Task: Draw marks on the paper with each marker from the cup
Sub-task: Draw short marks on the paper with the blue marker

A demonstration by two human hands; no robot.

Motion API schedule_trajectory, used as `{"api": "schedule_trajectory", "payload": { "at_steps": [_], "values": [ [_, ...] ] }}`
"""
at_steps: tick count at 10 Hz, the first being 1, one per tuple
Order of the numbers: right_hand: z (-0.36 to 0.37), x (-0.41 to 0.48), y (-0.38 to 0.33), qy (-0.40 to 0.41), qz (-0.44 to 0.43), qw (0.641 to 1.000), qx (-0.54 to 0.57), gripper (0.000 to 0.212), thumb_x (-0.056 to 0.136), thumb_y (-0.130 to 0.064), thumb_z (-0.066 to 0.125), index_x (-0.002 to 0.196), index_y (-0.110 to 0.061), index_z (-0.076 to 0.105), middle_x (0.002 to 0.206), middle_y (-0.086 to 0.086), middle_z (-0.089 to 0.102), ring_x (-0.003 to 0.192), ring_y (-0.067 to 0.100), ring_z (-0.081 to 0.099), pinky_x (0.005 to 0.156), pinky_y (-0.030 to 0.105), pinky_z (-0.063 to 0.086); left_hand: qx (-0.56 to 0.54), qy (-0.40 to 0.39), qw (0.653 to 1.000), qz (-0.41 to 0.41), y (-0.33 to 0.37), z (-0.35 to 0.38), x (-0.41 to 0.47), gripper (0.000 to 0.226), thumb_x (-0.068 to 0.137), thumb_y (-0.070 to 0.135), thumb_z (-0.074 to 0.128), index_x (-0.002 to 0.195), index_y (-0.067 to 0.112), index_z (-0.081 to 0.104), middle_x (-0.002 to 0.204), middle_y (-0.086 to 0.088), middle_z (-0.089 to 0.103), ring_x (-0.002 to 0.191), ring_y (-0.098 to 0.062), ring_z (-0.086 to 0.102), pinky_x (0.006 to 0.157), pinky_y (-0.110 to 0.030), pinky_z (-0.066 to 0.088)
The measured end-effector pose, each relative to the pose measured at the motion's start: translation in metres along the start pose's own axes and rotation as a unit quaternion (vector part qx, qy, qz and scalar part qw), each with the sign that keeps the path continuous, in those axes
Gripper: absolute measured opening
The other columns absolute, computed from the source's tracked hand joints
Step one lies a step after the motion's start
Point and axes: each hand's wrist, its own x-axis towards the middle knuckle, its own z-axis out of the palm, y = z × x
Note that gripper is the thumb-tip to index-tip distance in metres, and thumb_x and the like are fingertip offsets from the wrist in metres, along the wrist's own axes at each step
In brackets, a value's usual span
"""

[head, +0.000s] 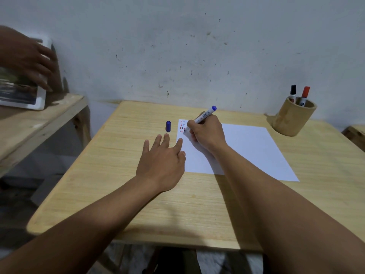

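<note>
A white sheet of paper (246, 149) lies on the wooden table (122, 186). Its top left corner carries several short red, blue and black marks (182, 126). My right hand (207, 133) grips an uncapped blue marker (203, 116), tip touching the paper among the marks. The blue cap (168, 126) stands upright on the table just left of the sheet. My left hand (163, 161) rests flat with fingers spread, its index fingertip on the paper's left edge. At the back right stands a wooden cup (292, 121) holding a black marker (293, 92) and a red marker (304, 94).
A second wooden table (39, 123) stands to the left, with a white-framed tablet (25, 95) on it. Another person's hand (27, 58) is on the tablet, blurred. A stained wall runs behind the tables. A wooden edge (355, 135) shows at the far right.
</note>
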Motion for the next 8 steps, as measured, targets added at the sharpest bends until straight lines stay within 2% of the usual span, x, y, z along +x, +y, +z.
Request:
{"api": "schedule_trajectory", "payload": {
  "at_steps": [2,3,4,5,6,7,8],
  "values": [
    [0.0,0.002,0.001,0.0,0.003,1.0,0.004,0.018,0.087,-0.021,0.067,0.078,-0.006,0.062,0.075,0.018,0.071,0.065,0.017,0.059,0.058,0.031,0.046,0.001,0.0,1.0,0.001,0.0,0.0,0.0,0.056,0.103,0.039,0.014,0.158,0.029,0.017,0.167,-0.012,0.013,0.154,-0.029,0.004,0.122,-0.054,0.004],
    [0.001,0.002,0.001,-0.001,0.002,1.0,0.002,0.019,0.087,-0.02,0.068,0.077,-0.004,0.062,0.067,0.006,0.065,0.062,0.016,0.058,0.058,0.031,0.046,0.003,0.003,1.0,0.001,-0.001,0.001,0.0,0.056,0.103,0.039,0.014,0.158,0.03,0.018,0.167,-0.012,0.013,0.154,-0.029,0.004,0.122,-0.054,0.004],
    [0.001,0.001,0.001,-0.003,0.007,1.0,0.0,0.024,0.087,-0.021,0.067,0.082,0.003,0.067,0.066,0.002,0.065,0.06,0.014,0.059,0.057,0.03,0.046,0.0,-0.001,1.0,-0.001,0.0,0.001,0.0,0.056,0.103,0.04,0.014,0.158,0.03,0.017,0.167,-0.012,0.012,0.154,-0.029,0.004,0.123,-0.053,0.004],
    [-0.001,0.0,0.0,0.003,0.016,1.0,0.012,0.023,0.087,-0.021,0.066,0.073,-0.003,0.064,0.06,-0.002,0.062,0.056,0.012,0.055,0.054,0.028,0.043,-0.002,0.001,1.0,0.001,0.0,0.0,0.001,0.056,0.103,0.04,0.015,0.158,0.029,0.018,0.167,-0.012,0.013,0.154,-0.029,0.004,0.122,-0.053,0.004],
    [-0.004,0.001,0.0,0.018,0.035,0.998,0.049,0.027,0.085,-0.022,0.064,0.066,-0.003,0.064,0.055,-0.004,0.061,0.054,0.013,0.056,0.057,0.028,0.042,-0.012,-0.001,1.0,-0.005,0.0,0.0,0.001,0.055,0.103,0.039,0.017,0.157,0.03,0.021,0.166,-0.011,0.016,0.154,-0.028,0.006,0.122,-0.052,0.005],
    [-0.007,-0.001,-0.004,0.016,0.041,0.997,0.068,0.024,0.086,-0.021,0.064,0.066,-0.009,0.068,0.057,-0.005,0.065,0.056,0.012,0.06,0.059,0.027,0.045,-0.037,0.013,0.999,-0.018,0.001,-0.002,0.002,0.054,0.101,0.041,0.026,0.154,0.03,0.031,0.163,-0.008,0.028,0.151,-0.026,0.017,0.121,-0.05,0.011],
    [-0.006,-0.001,-0.006,0.012,0.043,0.995,0.091,0.02,0.085,-0.022,0.065,0.081,-0.006,0.076,0.067,-0.002,0.071,0.059,0.012,0.063,0.065,0.03,0.051,-0.116,0.076,0.989,-0.059,0.004,-0.013,0.007,0.045,0.093,0.034,0.045,0.136,0.023,0.049,0.133,0.001,0.062,0.125,-0.023,0.051,0.107,-0.043,0.034]
  ]
}}
